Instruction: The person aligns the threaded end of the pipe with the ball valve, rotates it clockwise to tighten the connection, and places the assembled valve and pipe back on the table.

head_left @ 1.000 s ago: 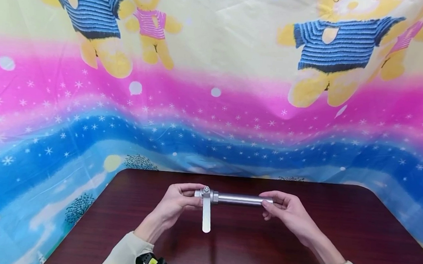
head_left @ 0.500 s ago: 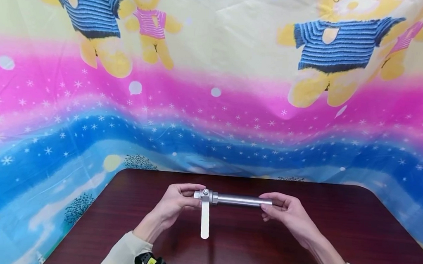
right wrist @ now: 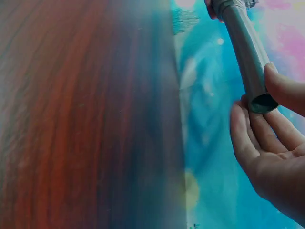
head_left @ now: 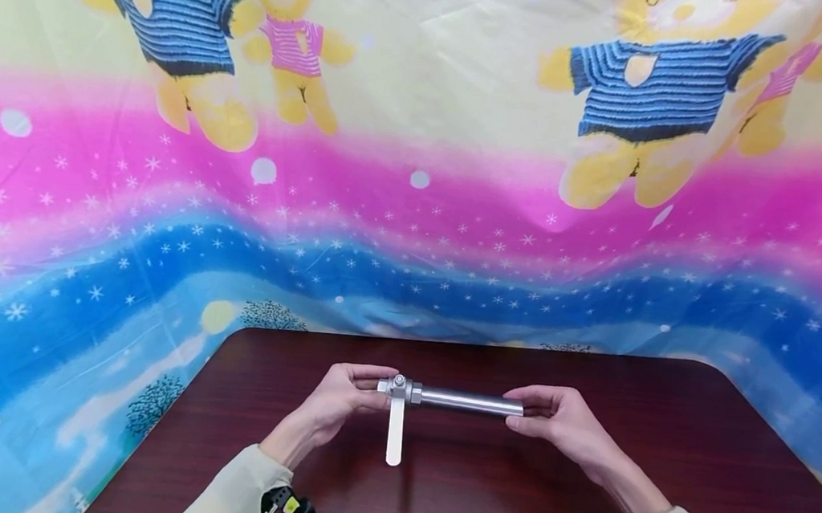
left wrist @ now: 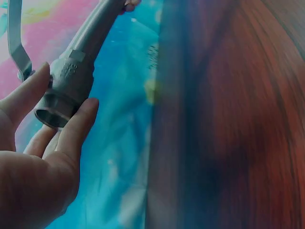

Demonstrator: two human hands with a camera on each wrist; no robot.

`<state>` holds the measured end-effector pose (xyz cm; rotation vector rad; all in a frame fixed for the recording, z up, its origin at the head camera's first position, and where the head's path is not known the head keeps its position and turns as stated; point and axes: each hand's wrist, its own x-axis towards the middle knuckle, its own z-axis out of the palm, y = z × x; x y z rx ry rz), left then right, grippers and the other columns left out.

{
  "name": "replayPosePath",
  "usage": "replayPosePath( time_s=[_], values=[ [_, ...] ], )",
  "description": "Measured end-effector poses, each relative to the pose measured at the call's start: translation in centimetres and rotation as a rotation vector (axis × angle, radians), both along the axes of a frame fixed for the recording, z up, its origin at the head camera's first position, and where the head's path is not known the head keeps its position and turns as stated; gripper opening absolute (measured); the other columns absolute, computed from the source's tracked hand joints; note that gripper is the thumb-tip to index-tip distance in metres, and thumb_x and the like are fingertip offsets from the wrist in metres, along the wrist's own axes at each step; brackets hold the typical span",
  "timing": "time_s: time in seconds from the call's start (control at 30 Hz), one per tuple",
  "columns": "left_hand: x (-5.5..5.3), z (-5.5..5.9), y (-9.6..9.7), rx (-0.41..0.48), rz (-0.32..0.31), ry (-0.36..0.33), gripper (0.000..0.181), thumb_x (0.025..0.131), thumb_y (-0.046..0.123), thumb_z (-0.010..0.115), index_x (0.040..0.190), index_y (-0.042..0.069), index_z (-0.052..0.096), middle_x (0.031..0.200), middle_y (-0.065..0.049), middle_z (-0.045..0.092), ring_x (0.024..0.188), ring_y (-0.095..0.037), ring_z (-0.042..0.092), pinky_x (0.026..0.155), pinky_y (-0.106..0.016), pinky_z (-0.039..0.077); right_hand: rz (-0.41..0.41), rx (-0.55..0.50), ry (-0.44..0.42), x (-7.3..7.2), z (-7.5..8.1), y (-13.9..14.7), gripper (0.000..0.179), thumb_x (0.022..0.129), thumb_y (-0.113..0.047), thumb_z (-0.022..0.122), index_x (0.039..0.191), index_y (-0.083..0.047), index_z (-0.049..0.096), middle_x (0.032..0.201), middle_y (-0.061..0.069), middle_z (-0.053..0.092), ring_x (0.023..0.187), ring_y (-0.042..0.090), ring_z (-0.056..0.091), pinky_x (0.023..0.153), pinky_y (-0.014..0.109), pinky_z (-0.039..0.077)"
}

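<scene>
A steel ball valve (head_left: pixel 399 386) with a flat lever handle (head_left: pixel 395 436) is held above the table. Joined to its right side is a smooth metal pipe (head_left: pixel 468 402), sloping slightly down to the right. My left hand (head_left: pixel 327 401) grips the valve's left end between thumb and fingers. At the pipe's far end, my right hand (head_left: pixel 567 416) pinches with the thumb on the near side and fingers behind. The left wrist view shows the open mouth of the valve body (left wrist: pixel 70 78); in the right wrist view the hollow end of the pipe (right wrist: pixel 245 52) faces the palm.
Beneath both hands lies a dark red wooden table (head_left: pixel 465 486) with rounded far corners. A printed curtain (head_left: pixel 413 232) with bears and snowflakes hangs right behind its back edge. Each wrist wears a black strap camera, such as the left wrist camera (head_left: pixel 290 509).
The valve and pipe have come down slightly, the pipe's right end most, with my right hand. My right fingers have shifted along the pipe's end. The lever handle hangs more fully toward me.
</scene>
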<state>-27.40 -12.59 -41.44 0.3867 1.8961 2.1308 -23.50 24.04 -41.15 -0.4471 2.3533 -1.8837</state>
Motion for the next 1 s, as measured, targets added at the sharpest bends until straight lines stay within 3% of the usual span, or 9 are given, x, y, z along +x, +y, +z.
replayPosePath(
  time_s=[0.2,0.43,0.7,0.87,1.0],
  values=[
    [-0.7,-1.4,-0.3,-0.085,-0.04,0.051,0.054,0.082,-0.016,0.077,0.133,-0.019,0.061,0.11,-0.023,0.076,0.098,-0.022,0.075,0.086,-0.033,0.062,-0.007,0.064,-0.003,-0.7,-1.1,-0.2,0.045,0.087,-0.007,0.085,0.126,0.01,0.07,0.106,0.017,0.076,0.09,0.02,0.075,0.081,0.028,0.06],
    [-1.2,-2.7,-0.2,-0.194,-0.056,0.086,0.048,0.078,-0.02,0.076,0.126,-0.016,0.068,0.108,-0.023,0.075,0.098,-0.024,0.075,0.084,-0.035,0.063,-0.043,0.163,-0.011,-1.4,-2.4,-0.4,0.045,0.083,-0.008,0.088,0.123,0.007,0.073,0.109,0.015,0.076,0.1,0.024,0.071,0.079,0.029,0.061],
    [-1.2,-3.2,0.2,-0.21,0.009,0.088,0.051,0.076,-0.023,0.074,0.126,-0.018,0.066,0.113,-0.025,0.074,0.103,-0.027,0.074,0.082,-0.032,0.063,-0.061,0.116,-0.058,-1.9,-3.1,-0.8,0.044,0.082,-0.004,0.088,0.12,0.011,0.073,0.104,0.018,0.077,0.098,0.026,0.074,0.079,0.032,0.063],
    [-1.1,-3.6,0.3,-0.255,0.029,0.107,0.051,0.075,-0.023,0.074,0.124,-0.015,0.069,0.114,-0.025,0.074,0.104,-0.027,0.073,0.079,-0.032,0.063,-0.096,0.17,-0.051,-2.0,-3.1,-1.1,0.042,0.079,-0.005,0.09,0.117,0.007,0.076,0.101,0.014,0.077,0.092,0.023,0.073,0.075,0.03,0.062],
    [-0.8,-3.7,0.4,-0.335,0.038,0.164,0.048,0.074,-0.023,0.078,0.12,-0.011,0.073,0.111,-0.022,0.075,0.103,-0.028,0.074,0.076,-0.033,0.063,-0.14,0.241,-0.04,-2.1,-3.2,-1.2,0.039,0.077,-0.007,0.092,0.113,0.001,0.079,0.103,0.01,0.077,0.091,0.021,0.07,0.073,0.03,0.058]
  ],
)
